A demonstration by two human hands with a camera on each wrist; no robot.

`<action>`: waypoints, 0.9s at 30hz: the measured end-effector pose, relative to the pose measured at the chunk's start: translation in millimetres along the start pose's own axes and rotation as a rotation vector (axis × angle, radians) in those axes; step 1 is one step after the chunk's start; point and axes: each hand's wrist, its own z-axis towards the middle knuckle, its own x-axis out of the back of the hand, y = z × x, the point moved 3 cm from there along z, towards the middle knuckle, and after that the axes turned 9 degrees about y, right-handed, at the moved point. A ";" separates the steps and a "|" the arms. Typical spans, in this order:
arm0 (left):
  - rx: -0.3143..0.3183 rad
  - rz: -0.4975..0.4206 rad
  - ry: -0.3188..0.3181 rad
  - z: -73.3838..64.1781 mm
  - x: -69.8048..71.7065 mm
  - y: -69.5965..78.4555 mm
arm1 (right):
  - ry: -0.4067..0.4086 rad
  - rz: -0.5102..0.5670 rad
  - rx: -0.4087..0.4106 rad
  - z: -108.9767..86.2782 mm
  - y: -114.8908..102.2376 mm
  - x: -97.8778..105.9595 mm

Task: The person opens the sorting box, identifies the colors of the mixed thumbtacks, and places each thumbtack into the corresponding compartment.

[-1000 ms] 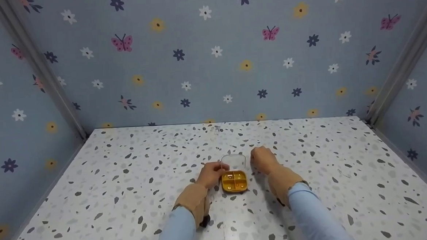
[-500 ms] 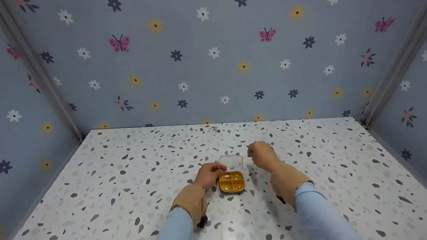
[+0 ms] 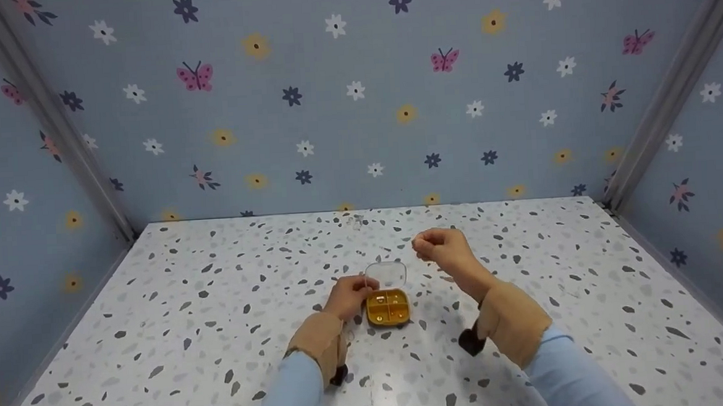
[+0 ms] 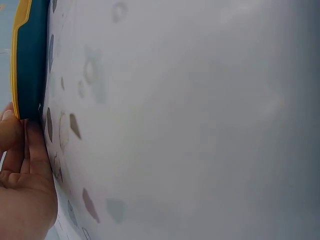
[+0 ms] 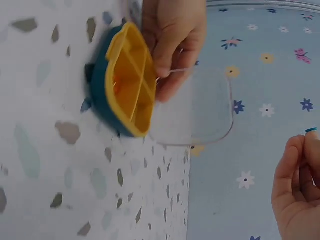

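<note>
A pill box (image 3: 387, 307) with yellow compartments and a dark teal base stands on the table. Its clear lid (image 3: 386, 275) is raised at the back. Small shiny items lie in the compartments, one of them orange-red (image 5: 117, 87). At the box's back left corner my left hand (image 3: 346, 296) holds it, thumb near the hinge and fingers behind the lid. My right hand (image 3: 447, 251) is raised behind and right of the box. In the right wrist view its fingertips pinch a small teal piece (image 5: 311, 130), mostly hidden.
The white speckled table (image 3: 252, 357) runs back to a blue wall (image 3: 329, 62) with flowers and butterflies. Grey posts (image 3: 80, 156) stand at the back corners. Each wrist wears a tan band (image 3: 516, 322).
My right hand has risen and moved away from the lid, turning so that its pinched thumb and fingers show. The left hand stays at the pill box. The head view has shifted slightly.
</note>
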 end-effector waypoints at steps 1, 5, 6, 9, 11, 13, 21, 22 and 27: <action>-0.003 -0.003 -0.001 -0.3 0.2 0.6 | -0.005 0.060 -0.029 -1.7 0.5 0.6; -0.018 -0.009 0.000 -0.5 1.1 2.7 | -0.070 0.297 -0.088 -7.9 6.3 1.6; -0.024 -0.009 0.001 -0.6 1.4 3.2 | -0.098 0.358 -0.098 -9.2 8.7 1.5; -0.060 -0.005 0.004 -2.3 1.9 3.8 | -0.222 0.579 -0.150 -13.4 16.8 0.2; -0.084 -0.002 0.004 -4.5 1.9 4.3 | -0.288 0.712 -0.210 -15.2 23.1 -1.4; -0.098 -0.003 0.002 -5.8 1.5 4.1 | -0.334 0.818 -0.269 -16.6 29.0 -3.4; -0.062 -0.006 0.015 -4.6 0.6 3.9 | -0.482 1.022 -0.322 -22.0 45.3 -10.4; -0.062 -0.006 0.017 -4.4 0.3 3.8 | -0.511 1.039 -0.313 -22.9 46.7 -11.2; -0.080 0.001 0.016 -4.9 0.7 4.2 | -0.625 1.075 -0.273 -26.5 52.9 -15.3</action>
